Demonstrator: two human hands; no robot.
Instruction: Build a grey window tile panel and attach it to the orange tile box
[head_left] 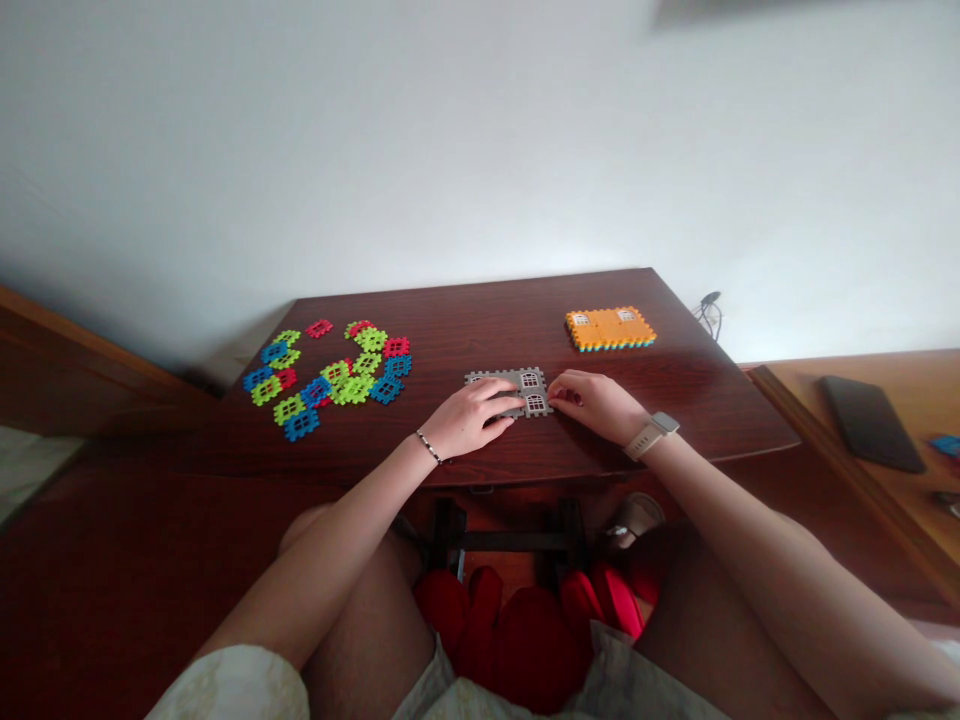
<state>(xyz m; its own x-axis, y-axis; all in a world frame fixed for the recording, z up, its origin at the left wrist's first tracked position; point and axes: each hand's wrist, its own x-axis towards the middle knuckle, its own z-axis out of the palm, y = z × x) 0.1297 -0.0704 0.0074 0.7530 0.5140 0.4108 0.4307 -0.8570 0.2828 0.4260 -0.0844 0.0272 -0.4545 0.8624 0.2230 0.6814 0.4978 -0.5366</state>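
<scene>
A grey toy building panel (532,390) with white window inserts lies flat on the dark wooden table, under my hands. My left hand (471,415) rests over its left part, fingers stretched out and lying flat, hiding much of that side. At the panel's right edge, my right hand (592,402) has its thumb and fingers pinched together, touching the window side.
Red, green and blue window pieces (352,383) are scattered on the table's left. A stack of orange and teal panels (610,328) stands at the back right. Beyond the right edge are a black cable (709,305) and a dark flat device (870,422).
</scene>
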